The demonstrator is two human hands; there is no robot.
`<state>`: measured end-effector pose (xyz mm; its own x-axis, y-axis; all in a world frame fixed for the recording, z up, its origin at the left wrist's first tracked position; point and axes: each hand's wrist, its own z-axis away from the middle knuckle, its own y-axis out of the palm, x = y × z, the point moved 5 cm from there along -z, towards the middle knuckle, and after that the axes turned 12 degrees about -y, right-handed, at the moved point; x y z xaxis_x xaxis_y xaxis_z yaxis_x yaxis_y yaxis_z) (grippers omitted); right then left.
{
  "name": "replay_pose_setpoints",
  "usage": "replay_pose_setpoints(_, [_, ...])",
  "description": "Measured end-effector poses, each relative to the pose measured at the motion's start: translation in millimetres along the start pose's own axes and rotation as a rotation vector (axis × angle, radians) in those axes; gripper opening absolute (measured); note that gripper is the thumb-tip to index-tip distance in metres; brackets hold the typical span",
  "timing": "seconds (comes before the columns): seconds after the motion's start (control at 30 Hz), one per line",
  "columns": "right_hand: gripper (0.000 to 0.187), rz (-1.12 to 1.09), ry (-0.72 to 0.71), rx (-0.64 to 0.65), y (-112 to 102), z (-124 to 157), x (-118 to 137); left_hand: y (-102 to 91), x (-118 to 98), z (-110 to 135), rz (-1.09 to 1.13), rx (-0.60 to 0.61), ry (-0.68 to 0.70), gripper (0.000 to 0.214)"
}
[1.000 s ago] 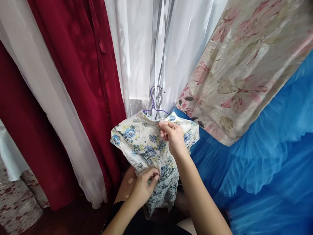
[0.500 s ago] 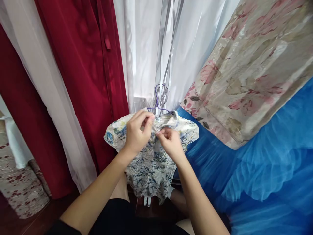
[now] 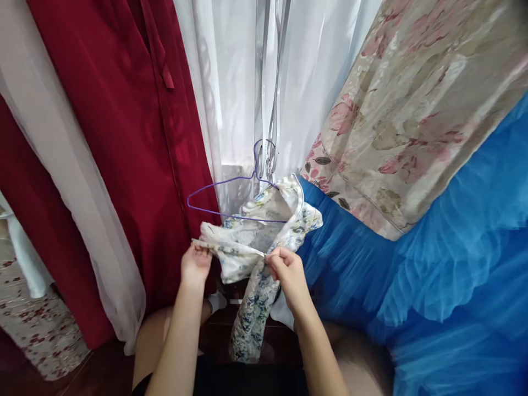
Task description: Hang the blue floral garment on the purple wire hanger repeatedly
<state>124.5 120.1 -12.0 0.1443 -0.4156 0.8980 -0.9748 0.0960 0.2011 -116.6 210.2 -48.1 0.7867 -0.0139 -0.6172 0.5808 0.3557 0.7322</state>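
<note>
A white blouse with a blue floral print hangs half off a purple wire hanger. The hanger's left arm is bare, while its right arm still runs inside the garment. My left hand is closed on the blouse's left side edge, pulled out below the hanger. Pinched between the fingers of my right hand is the front opening near the middle. The fabric stretches taut between both hands, and the lower part of the blouse dangles narrow and bunched.
Long dark red cloth and sheer pale cloth hang on the left. White drapery with ribbons is behind the hanger. To the right are a floral panel and blue ruffled tulle. My legs flank the blouse.
The left side of the blouse has come off the hanger, baring its left arm. My left hand moved left and down with the fabric; my right hand moved slightly down.
</note>
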Motion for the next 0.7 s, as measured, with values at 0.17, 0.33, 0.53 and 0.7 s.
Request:
replay_pose_setpoints(0.17, [0.035, -0.002, 0.046, -0.310, -57, 64, -49, -5.8, 64, 79, -0.040, 0.177, -0.025, 0.015])
replay_pose_setpoints(0.33, [0.027, 0.212, 0.038, -0.025, -63, 90, -43, 48.7, 80, 159, -0.570, 0.525, 0.182, 0.024])
replay_pose_setpoints(0.53, [0.030, 0.114, 0.111, 0.245, -40, 95, -5, 66.7, 94, 172, -0.888, 0.573, 0.356, 0.025])
replay_pose_setpoints(0.7, [0.040, -0.121, 0.209, 0.100, -67, 101, 4, 42.8, 123, 164, -1.131, 0.906, 0.014, 0.034])
